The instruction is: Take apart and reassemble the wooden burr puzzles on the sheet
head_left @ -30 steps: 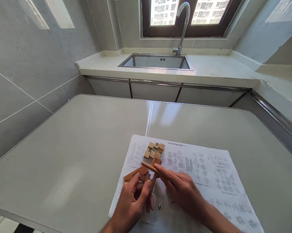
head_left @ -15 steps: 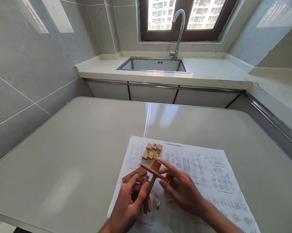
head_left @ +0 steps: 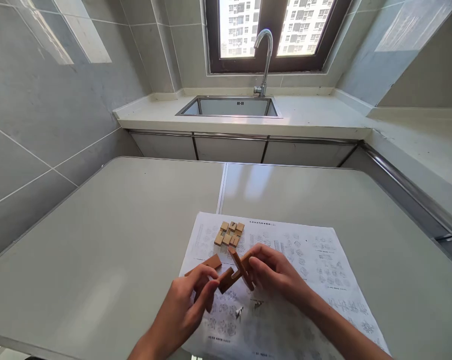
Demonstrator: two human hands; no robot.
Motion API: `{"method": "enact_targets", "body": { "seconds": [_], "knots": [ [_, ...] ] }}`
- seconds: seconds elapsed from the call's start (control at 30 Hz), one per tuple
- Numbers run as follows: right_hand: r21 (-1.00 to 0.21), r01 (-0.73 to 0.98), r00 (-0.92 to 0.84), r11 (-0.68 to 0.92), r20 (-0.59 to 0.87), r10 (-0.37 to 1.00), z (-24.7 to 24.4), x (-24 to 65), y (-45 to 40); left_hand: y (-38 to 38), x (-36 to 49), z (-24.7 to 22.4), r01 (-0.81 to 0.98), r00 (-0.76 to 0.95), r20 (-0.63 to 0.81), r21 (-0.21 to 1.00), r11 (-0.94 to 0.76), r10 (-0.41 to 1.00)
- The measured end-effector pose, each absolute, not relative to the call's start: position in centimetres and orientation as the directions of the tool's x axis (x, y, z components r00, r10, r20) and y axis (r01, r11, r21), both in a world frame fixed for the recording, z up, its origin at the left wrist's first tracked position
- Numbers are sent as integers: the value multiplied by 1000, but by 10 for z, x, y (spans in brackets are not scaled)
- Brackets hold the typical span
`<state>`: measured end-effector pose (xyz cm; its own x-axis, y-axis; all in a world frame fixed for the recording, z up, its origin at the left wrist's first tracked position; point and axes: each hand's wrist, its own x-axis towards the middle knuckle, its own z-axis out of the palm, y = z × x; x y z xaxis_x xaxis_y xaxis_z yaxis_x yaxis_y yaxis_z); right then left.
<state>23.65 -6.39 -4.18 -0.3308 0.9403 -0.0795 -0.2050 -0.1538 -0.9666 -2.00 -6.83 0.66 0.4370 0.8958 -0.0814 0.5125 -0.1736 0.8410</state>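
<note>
Over the printed sheet, two reddish-brown wooden pieces are held crossed: a slotted piece (head_left: 228, 281) and a thin bar (head_left: 241, 269) lying across it. My left hand (head_left: 186, 305) pinches the slotted piece's lower left end between thumb and fingers. On the right, my right hand (head_left: 276, 272) grips the crossed pieces at their upper right end, fingers curled round them. A further brown piece (head_left: 212, 261) rests on the sheet behind my left fingers, partly hidden. Beyond the hands sits a cluster of light wooden blocks (head_left: 229, 233), one marked 3.
The white sheet (head_left: 286, 320) with printed diagrams lies on a pale table (head_left: 98, 240) with a seam. Two small dark-and-white bits (head_left: 239, 312) lie on the sheet. Behind are a counter, a sink (head_left: 233, 106) and a faucet (head_left: 266, 60).
My left hand has moved left and down to the slotted piece's end. My right hand now grips the pieces' right end, and the crossed pieces have turned. The camera view has shifted slightly.
</note>
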Motion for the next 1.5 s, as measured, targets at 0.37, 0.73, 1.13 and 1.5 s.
{"method": "enact_targets", "body": {
  "seconds": [0.37,0.73,1.13,1.5],
  "knots": [
    [-903,-397,-241,-167,-73,968,-48,238,-56,-48,-49,-2,839,363,-11,439,-322,932],
    [-934,-338,-215,-116,-44,976,-42,233,-58,-62,-46,31,724,206,-90,684,-90,974],
    [-985,-171,-175,31,62,983,-46,221,-70,-71,1,61,118,269,-260,965,236,927],
    [-968,111,-66,226,220,973,-52,211,-82,-64,26,39,27,252,-285,957,288,925]
  ]
}}
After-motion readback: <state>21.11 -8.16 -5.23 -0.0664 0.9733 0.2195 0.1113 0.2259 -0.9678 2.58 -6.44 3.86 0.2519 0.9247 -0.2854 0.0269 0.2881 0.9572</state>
